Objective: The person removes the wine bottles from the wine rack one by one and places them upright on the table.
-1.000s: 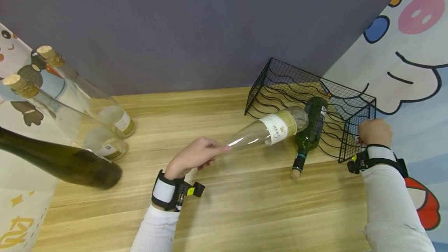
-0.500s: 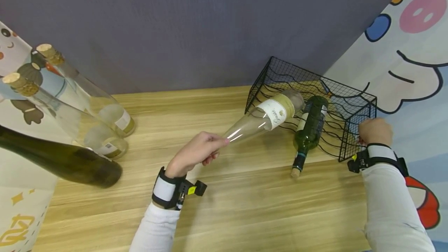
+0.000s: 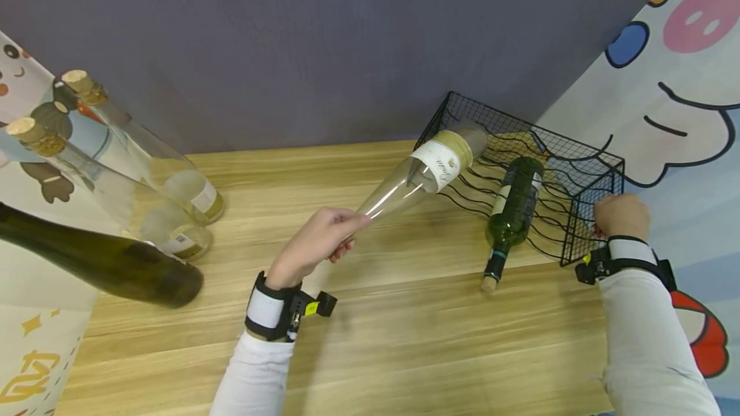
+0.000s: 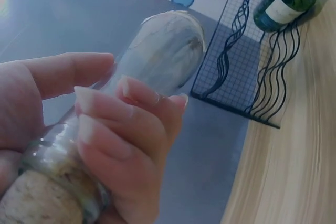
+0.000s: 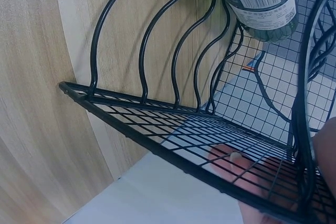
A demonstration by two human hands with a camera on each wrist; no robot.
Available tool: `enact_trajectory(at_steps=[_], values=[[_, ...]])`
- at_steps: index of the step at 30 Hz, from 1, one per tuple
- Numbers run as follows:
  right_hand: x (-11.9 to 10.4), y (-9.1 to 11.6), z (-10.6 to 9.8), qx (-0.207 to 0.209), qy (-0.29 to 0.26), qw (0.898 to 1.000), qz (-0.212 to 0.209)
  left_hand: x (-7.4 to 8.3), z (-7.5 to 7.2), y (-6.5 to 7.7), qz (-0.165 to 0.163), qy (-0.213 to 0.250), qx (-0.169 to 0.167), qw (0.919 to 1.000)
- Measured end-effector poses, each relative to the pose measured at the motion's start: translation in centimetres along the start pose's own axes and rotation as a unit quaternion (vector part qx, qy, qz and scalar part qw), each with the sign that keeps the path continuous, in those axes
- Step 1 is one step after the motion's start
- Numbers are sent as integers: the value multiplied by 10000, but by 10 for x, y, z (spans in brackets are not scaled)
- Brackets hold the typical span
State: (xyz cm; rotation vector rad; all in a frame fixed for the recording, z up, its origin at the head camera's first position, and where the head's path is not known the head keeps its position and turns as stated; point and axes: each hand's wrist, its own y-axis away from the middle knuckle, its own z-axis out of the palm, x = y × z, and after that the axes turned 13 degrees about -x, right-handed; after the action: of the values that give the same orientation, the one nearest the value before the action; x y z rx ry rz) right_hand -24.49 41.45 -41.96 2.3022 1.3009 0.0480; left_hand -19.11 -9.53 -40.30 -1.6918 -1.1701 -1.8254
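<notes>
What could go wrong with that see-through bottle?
The left hand grips the clear bottle only by its neck, so it might slip or tip. It also slants close to the green bottle lying in the rack, so they could clink together. And if the right hand let go, a bump might make the rack slide.

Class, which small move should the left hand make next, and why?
Probably the left hand should lower the clear bottle into the rack: in the head view its base overlaps the rack's left end, the green bottle lies farther right, and the right hand grips the rack's right end.
</notes>
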Motion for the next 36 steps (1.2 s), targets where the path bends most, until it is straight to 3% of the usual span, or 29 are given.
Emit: enact_trajectory(at_steps=[14,36], values=[[0,1,1,-75,72,9999,45,5,-13,17,176,-100,455,9988],[3,-4,1,0,-22,10000,-86,-2,-47,48,35,369,1262,9913]])
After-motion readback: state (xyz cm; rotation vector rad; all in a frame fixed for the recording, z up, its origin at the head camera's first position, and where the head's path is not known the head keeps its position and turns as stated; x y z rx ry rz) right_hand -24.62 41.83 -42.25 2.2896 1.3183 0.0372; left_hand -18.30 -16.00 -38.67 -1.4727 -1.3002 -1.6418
